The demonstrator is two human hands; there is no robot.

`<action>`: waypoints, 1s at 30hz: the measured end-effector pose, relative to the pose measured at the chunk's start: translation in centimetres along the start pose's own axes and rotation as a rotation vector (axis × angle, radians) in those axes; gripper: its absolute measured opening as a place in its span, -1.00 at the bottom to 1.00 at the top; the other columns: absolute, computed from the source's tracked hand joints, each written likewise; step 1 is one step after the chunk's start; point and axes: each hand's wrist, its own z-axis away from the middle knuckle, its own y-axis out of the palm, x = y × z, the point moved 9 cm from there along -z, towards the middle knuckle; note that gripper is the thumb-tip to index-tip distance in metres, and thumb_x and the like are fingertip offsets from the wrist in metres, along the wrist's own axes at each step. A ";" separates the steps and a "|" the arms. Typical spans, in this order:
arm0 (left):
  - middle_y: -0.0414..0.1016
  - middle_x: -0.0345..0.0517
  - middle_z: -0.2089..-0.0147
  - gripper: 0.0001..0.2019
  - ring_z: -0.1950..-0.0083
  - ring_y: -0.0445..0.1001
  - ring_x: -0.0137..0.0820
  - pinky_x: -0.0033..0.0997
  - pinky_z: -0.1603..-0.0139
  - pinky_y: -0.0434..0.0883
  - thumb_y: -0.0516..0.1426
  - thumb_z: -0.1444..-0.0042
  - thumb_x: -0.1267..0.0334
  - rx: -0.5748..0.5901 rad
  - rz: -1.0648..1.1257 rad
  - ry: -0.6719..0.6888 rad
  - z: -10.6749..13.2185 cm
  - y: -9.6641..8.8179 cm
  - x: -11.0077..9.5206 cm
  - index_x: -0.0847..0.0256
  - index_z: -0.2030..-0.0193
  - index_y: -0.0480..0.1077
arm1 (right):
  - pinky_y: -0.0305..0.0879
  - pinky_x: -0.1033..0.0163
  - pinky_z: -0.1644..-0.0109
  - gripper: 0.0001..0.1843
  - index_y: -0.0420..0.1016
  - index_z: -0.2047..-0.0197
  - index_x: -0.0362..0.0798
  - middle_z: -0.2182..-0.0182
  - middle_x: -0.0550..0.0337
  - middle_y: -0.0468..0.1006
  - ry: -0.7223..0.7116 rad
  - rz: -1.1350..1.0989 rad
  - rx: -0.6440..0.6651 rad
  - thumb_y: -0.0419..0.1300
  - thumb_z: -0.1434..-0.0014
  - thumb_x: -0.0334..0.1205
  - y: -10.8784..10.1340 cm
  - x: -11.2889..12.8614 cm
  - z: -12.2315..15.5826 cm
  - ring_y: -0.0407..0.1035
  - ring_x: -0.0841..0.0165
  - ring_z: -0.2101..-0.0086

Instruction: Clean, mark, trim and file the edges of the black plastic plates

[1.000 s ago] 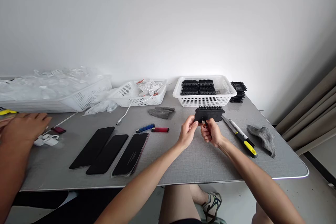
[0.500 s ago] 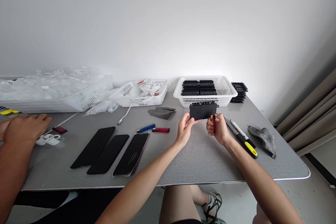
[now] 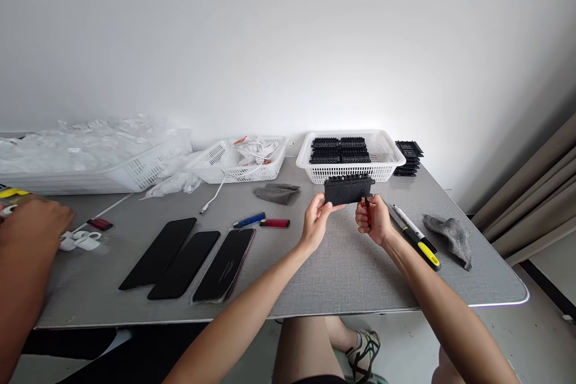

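My left hand (image 3: 316,220) grips the lower left corner of a black plastic block (image 3: 348,189), held up above the grey table (image 3: 342,276). My right hand (image 3: 374,220) is closed round a small red lighter (image 3: 366,205) at the block's lower right corner. Behind the block stands a white basket (image 3: 351,163) holding more black blocks. A further stack of black blocks (image 3: 408,156) sits to the basket's right.
Three dark phones (image 3: 189,263) lie left of centre, with a blue lighter (image 3: 249,219) and a red lighter (image 3: 274,223) behind them. Yellow-handled tools (image 3: 416,236) and a grey cloth (image 3: 452,236) lie to the right. Another person's hand (image 3: 31,225) works at far left near white clips (image 3: 81,241).
Both of my hands lifted the black block higher and slightly left; my right hand moved from under its middle to its right corner. The other person's hand drew back to the left.
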 end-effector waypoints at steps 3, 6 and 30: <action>0.56 0.01 -0.01 -0.72 -0.04 0.58 -0.08 -0.05 -0.13 0.45 0.14 -0.23 0.04 0.008 0.002 0.013 0.0 0.1 0.0 0.19 0.07 0.34 | -0.24 0.40 0.64 -0.73 -0.01 0.55 0.04 0.65 0.40 -0.04 0.001 0.001 -0.004 -0.05 -0.03 -0.02 0.0 0.0 0.0 -0.23 0.49 0.63; 0.56 0.02 -0.02 -0.71 -0.02 0.59 -0.09 -0.05 -0.12 0.45 0.14 -0.23 0.04 0.010 0.001 0.017 0.0 0.0 0.1 0.20 0.06 0.34 | -0.22 0.40 0.63 -0.73 0.02 0.56 0.02 0.64 0.39 -0.04 0.002 0.006 0.003 -0.05 -0.04 -0.02 0.1 0.2 0.2 -0.22 0.49 0.63; 0.58 -0.11 0.18 -0.74 0.22 0.65 -0.21 -0.18 -0.07 0.38 0.17 -0.19 0.08 -0.059 0.043 -0.048 -0.7 -1.5 1.5 0.17 0.08 0.33 | -0.09 0.35 0.60 -0.53 0.50 0.17 -0.08 0.61 0.46 0.04 -0.643 0.273 -0.292 0.35 0.02 0.10 -3.7 5.5 0.6 -0.10 0.55 0.62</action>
